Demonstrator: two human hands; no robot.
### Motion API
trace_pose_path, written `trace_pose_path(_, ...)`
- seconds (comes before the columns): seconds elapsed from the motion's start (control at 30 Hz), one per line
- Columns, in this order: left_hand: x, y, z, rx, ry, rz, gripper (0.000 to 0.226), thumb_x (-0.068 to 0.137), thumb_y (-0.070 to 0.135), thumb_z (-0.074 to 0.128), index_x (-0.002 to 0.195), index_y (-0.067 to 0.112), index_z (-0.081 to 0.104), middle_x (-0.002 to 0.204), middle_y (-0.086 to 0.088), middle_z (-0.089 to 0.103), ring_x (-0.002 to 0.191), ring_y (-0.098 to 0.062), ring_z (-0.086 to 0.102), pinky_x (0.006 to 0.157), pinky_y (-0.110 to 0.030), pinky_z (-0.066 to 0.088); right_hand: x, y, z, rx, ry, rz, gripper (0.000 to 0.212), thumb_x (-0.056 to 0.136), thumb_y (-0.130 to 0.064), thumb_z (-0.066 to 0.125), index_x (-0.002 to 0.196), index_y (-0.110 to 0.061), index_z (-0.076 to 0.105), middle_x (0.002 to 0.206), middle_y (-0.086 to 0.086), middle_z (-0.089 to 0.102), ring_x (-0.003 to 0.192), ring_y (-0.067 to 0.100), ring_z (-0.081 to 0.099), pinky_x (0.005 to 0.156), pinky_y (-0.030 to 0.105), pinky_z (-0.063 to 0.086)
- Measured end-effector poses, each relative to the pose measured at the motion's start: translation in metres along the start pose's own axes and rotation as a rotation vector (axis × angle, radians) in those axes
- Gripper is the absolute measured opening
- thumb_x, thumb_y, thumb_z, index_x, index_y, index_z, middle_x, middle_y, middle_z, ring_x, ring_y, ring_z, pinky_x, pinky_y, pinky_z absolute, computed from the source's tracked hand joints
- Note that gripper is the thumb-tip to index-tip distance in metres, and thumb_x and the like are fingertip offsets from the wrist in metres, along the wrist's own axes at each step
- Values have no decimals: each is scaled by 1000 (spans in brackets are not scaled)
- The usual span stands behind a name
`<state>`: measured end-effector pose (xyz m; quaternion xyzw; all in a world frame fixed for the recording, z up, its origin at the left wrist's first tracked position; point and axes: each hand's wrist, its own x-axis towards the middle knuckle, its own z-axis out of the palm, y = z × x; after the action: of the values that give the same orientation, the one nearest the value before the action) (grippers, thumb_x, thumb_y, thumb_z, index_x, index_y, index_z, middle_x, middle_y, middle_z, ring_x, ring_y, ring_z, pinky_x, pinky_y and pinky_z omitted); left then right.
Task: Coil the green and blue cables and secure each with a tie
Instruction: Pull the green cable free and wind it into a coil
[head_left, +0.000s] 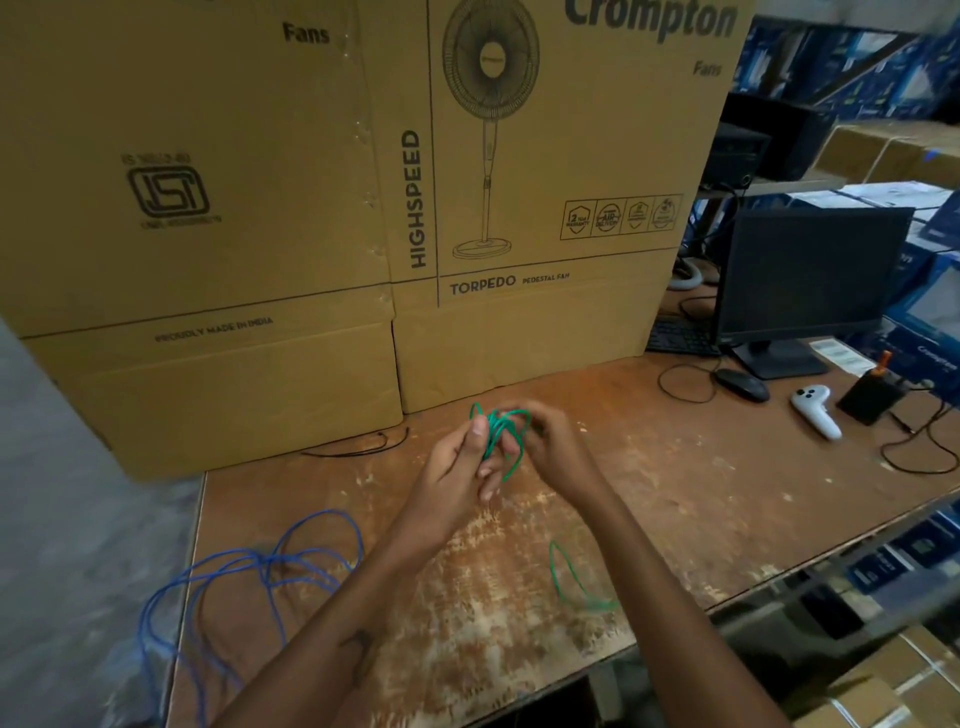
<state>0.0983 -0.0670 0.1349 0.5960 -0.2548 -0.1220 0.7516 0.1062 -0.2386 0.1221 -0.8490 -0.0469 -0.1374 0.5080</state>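
A loose tail of the green cable (571, 582) trails on the near table (649, 493); feed it in evenly. Above mid-table, the left hand (457, 462) grips the small coil while the right hand (550, 441) pinches a loop. The blue cable (249, 566) lies uncoiled near left; a black tie (358, 447) waits farther back.

left grip (462, 457) curled, right grip (545, 436) pinching, raised together

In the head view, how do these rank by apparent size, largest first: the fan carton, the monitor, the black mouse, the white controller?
1. Fan carton
2. Monitor
3. and 4. Black mouse and white controller look alike, so I leave them unranked.
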Motion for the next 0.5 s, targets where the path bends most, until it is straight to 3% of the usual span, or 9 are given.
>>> trace_pose_path(0.07,4,4,-2,-2,45,29,45,112,37,32,96,9,63,64,7,37,50,-13,44,59,-37,41,-28,7,21,63,-39,17,24,106,-16,51,106,-23,73,84,-14,74,82,5,68,80,37,54)
trace_pose_path(0.17,9,6,-7,-8,125,10,40,110,37,35,105,11,64,70,8,42,57,-12,52,58,-30,48,-72,2,49,27,-87,101,26,113,-25,44,128,-31,64,84,-7,72,67,6,59,69,32,49)
trace_pose_path(0.23,13,3,-12,55,162,34,36,111,32,35,114,13,65,76,7,45,66,-15,57,68,-26,50,-95,-11,60,-19,-162,149,30,113,-34,39,139,-41,54,87,-5,74,66,11,61,67,32,49)
trace_pose_path(0.37,22,-20,-31,355,165,78,32,114,32,35,127,21,62,84,7,54,82,-17,65,87,-29,49,-122,-51,53,-82,-211,185,22,113,-40,37,129,-39,52,89,-7,71,75,5,62,69,26,47)
trace_pose_path(0.5,20,-46,-50,698,94,50,35,112,43,33,111,22,62,92,2,65,92,-14,64,87,-40,51,-118,-101,21,-185,-135,140,14,112,-35,40,116,-38,53,83,-8,67,72,10,61,67,33,48)
